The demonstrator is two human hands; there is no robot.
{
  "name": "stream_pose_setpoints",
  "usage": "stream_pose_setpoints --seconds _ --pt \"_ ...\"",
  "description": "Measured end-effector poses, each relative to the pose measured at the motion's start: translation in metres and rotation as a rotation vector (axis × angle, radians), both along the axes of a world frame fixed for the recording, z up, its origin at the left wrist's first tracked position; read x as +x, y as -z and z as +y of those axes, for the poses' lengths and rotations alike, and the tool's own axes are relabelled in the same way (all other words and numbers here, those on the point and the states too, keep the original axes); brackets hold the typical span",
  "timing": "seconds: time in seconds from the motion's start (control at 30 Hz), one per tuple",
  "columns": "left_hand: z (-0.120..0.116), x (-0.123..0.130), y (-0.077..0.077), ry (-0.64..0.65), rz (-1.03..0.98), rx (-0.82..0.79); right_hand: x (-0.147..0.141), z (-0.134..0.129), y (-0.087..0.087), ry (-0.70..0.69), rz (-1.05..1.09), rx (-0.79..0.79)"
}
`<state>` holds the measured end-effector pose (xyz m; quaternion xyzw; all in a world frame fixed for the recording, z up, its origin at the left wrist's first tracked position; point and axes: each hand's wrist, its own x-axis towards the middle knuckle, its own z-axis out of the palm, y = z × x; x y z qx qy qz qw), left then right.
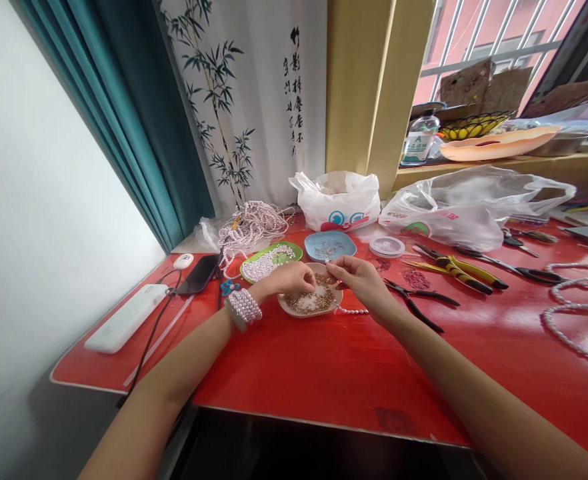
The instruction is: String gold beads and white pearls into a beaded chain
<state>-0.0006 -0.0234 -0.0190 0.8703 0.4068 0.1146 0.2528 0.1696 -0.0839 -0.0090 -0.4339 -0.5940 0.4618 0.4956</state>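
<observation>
My left hand [299, 277] is over a pale dish [285, 306] of small gold beads [310, 304], its fingers closed in a pinch. Whatever lies between them is too small to name. A bracelet of several rows of pearly beads [245, 308] circles that wrist. My right hand [350, 275] is pinched shut above the dish's right rim, and what it grips cannot be made out. Just below it, a short strand of white beads [353, 311] lies on the table. Behind the hands are a green dish [294, 248] of pinkish pearl beads and a blue dish [314, 243] with small bits.
Pliers [419, 300], yellow-handled cutters [461, 272] and bead strings [569, 300] lie to the right on the red table [294, 373]. A phone [200, 274] and white power bank [127, 317] lie left. Plastic bags [339, 200] and heaped pearl strands [254, 227] stand behind.
</observation>
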Motion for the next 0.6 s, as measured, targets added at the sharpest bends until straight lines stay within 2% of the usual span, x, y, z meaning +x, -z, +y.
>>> stream_pose_setpoints --seconds 0.33,0.47,0.6 --pt "-0.0012 0.0007 -0.0001 -0.030 -0.070 -0.079 0.0000 0.0000 -0.0001 -0.014 0.002 -0.011" --pt "0.0003 0.0010 0.0003 -0.076 -0.218 -0.146 0.0000 0.0003 0.0001 -0.017 0.005 -0.017" --pt "0.0065 -0.0015 -0.0032 -0.139 -0.453 -0.263 0.0000 -0.0002 -0.0004 -0.022 0.007 -0.030"
